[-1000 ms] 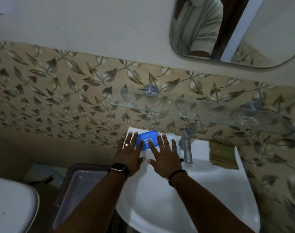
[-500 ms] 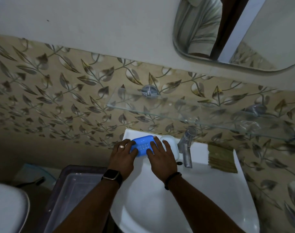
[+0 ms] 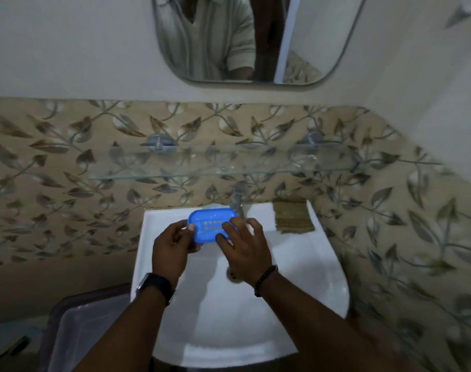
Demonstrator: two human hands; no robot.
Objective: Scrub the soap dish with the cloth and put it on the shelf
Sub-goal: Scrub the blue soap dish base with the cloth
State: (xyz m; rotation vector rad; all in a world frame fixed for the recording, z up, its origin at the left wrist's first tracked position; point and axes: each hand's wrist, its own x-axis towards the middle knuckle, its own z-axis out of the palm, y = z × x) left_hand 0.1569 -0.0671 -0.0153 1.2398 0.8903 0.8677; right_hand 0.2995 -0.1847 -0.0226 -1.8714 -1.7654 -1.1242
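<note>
A blue plastic soap dish with rows of small slots is held over the back of the white sink. My left hand grips its left end. My right hand has fingers on its right end. A folded brownish cloth lies on the sink's back right corner, apart from both hands. The glass shelf is fixed to the leaf-patterned wall above the sink, with nothing seen on it.
A metal tap stands just right of the dish, below the shelf. A mirror hangs higher on the wall. A lidded plastic bin sits left of the sink on the floor.
Both hands went from lying flat beside the dish on the sink's rim to closing on it and lifting it toward me. The camera view has swung to face the wall squarely.
</note>
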